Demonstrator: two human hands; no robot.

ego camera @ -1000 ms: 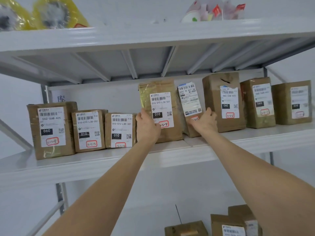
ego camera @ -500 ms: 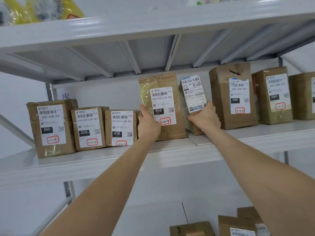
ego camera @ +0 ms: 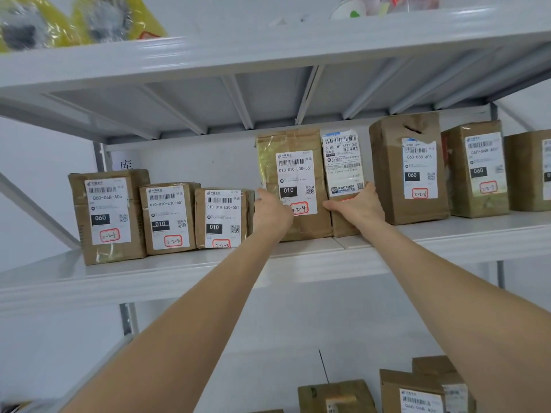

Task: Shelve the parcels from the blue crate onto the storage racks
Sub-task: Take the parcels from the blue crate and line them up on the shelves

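On the middle shelf (ego camera: 298,265) of a white rack, a tall parcel (ego camera: 293,177) in brown wrap stands upright, its label reading 010-010-L30-551 with a red-ringed 3-2-4 at the foot. The person's left hand (ego camera: 272,213) grasps this tall parcel by its lower left edge: the thumb lies on the front beside the red mark, and the fingers reach into the gap on its left side, where they are hidden.

Pressed against the tall parcel's right side stands a slim parcel (ego camera: 343,165), also upright. The right hand (ego camera: 357,208) clasps it low down, thumb stretched across the front under its label and fingers curled up along its right edge.

Right of the tall parcel, beyond the slim one, a torn-top parcel (ego camera: 408,174) marked 3-2-6 stands just beside the right hand, and another brown parcel (ego camera: 477,171) follows it.

Left of the tall parcel stand three shorter boxes in a row: the nearest box (ego camera: 222,217), marked 3-2-3, is close to the left hand, then a middle box (ego camera: 167,216), then the far-left box (ego camera: 107,216), which is taller.

Above the tall parcel runs the upper shelf (ego camera: 268,46), with yellow bags (ego camera: 74,19) at its left end. Below it, more brown cartons (ego camera: 417,389) sit at the frame's bottom edge.
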